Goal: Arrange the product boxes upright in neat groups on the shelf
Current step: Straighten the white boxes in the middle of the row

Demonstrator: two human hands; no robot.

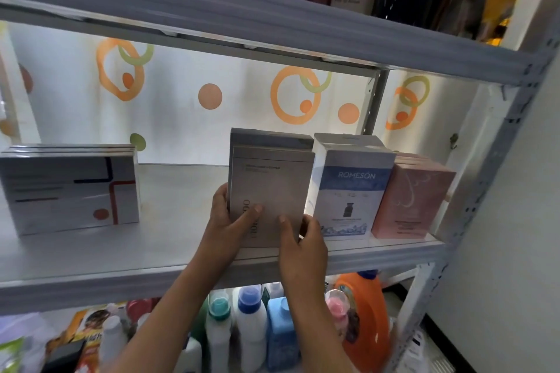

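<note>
Head view. A tall, flat grey-beige cardboard box [270, 191] is standing upright at the front edge of the white metal shelf [169, 215], long axis vertical, broad face towards the camera. A second grey box of the same kind [269, 138] is standing directly behind it, its top showing above. Both hands are working at the front box's lower half. The left hand [225, 216] is lying against its left edge, fingers curled round that edge and thumb pressing flat on the face. The right hand [303, 239] is at the lower right corner, thumb on the face and fingers [307, 222] wrapping the right edge, in the narrow gap beside the white-and-blue "ROMESON" carton [351, 188]. Neither hand is wide open; both are gripping the one box.

The carton is standing just beside the grey pair on the right, and a pink square carton [412, 203] is standing next to it, towards the shelf's right end. Judged from this, the box is being squared against its neighbours. A group of low white boxes with red and navy lines [69, 188] is standing well apart at the left end.
</note>
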